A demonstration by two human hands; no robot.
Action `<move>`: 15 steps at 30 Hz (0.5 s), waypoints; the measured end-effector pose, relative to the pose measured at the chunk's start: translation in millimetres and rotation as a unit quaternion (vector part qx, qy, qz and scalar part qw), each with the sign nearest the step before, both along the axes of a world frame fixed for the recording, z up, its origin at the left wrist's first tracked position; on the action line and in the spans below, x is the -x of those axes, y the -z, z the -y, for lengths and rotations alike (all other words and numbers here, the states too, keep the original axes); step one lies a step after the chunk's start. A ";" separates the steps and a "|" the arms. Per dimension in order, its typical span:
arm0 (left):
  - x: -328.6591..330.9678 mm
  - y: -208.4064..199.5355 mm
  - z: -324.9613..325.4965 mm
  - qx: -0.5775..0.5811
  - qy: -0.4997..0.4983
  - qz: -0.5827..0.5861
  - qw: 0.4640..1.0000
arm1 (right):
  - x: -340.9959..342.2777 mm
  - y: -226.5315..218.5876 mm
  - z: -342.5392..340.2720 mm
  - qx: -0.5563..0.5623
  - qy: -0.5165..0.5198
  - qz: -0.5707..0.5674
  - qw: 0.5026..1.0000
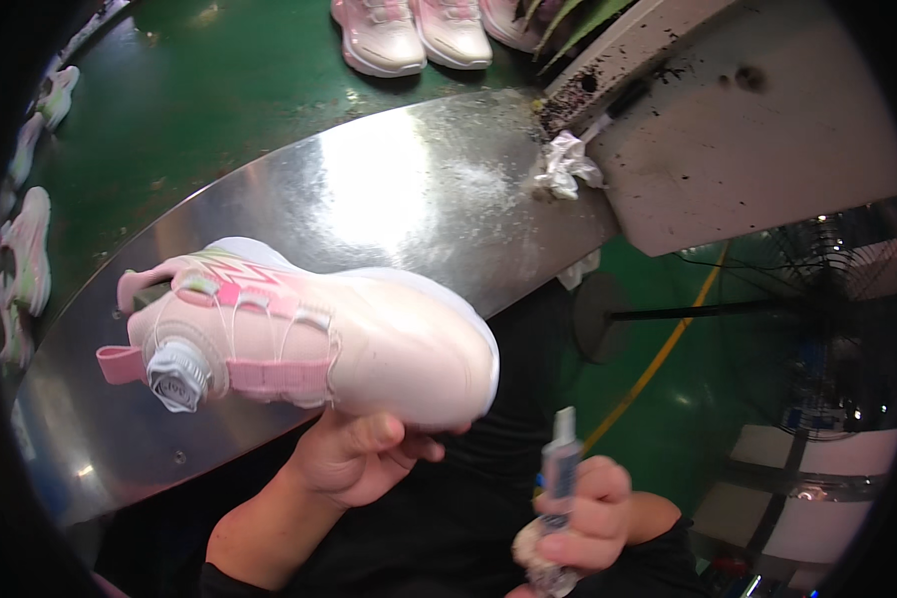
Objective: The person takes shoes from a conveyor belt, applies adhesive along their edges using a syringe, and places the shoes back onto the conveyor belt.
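Note:
A pale pink sneaker [399, 344] is tilted on its side in front of me, its toe pointing right. My left hand [357, 460] is closed on its underside near the toe, fingers partly hidden behind it. The shoe has a white sole, thin laces, a pink pull tab [120, 365] and a grey-white dial [178, 375] on the tongue. Lower right, my right hand [590, 516] grips a slim, clear-and-dark tube [561, 468], its pale narrow tip upward. Something pale and crumpled [548, 573] shows below those fingers; I cannot tell what.
A shiny metal work surface [269, 199] curves under the shoe. Similar pink sneakers [409, 35] stand on the green area beyond, with several more shoes [32, 244] along the left. Crumpled white tissue [568, 164] lies at the metal's right end, beside a stained grey panel [747, 130]. A fan [817, 299] stands right.

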State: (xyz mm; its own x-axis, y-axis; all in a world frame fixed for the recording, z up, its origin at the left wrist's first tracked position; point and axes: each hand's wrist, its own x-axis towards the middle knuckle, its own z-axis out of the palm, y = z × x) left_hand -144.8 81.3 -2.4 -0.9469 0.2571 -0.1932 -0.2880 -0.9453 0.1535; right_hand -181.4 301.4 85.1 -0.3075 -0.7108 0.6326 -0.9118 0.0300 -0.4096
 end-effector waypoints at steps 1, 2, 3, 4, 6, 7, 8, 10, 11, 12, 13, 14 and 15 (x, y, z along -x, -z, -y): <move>-8.8 -2.0 2.9 -0.029 -0.020 -0.030 0.999 | 0.4 1.8 -2.5 -0.013 0.034 0.030 0.999; -14.0 1.2 4.1 -0.066 -0.030 -0.064 0.995 | 1.3 7.7 -5.6 -0.034 0.076 0.055 0.995; -24.1 -8.1 6.5 -0.003 -0.065 0.007 0.998 | 8.7 14.0 -4.6 -0.017 0.106 0.056 0.993; -48.8 -15.4 21.5 0.015 -0.044 0.032 0.998 | 20.6 12.9 -5.7 -0.045 0.071 0.083 0.993; -95.8 -19.9 49.6 -0.034 -0.022 0.049 0.998 | 34.9 14.2 0.1 -0.062 0.040 0.129 0.989; -118.0 -27.9 59.2 0.009 -0.065 0.105 0.992 | 45.6 22.6 5.5 -0.057 0.028 0.147 0.987; -138.6 -40.2 71.4 0.099 -0.082 0.172 0.977 | 53.2 27.5 10.5 -0.053 0.018 0.162 0.985; -144.8 -61.1 73.6 0.354 -0.171 0.225 0.892 | 69.7 38.8 13.4 -0.068 0.013 0.195 0.978; -144.0 -62.4 81.4 0.411 -0.213 0.222 0.858 | 72.0 45.5 19.8 -0.061 0.019 0.241 0.968; -138.6 -63.6 89.9 0.466 -0.255 0.219 0.818 | 74.5 50.5 27.2 -0.054 0.023 0.287 0.956; -133.3 -66.3 96.9 0.504 -0.289 0.200 0.789 | 82.7 54.4 31.4 -0.076 0.028 0.271 0.959; -123.9 -69.8 104.8 0.546 -0.318 0.181 0.754 | 89.8 62.6 29.5 -0.079 0.038 0.280 0.956; -111.8 -69.8 111.5 0.585 -0.321 0.152 0.729 | 99.3 67.5 25.4 -0.071 0.047 0.269 0.959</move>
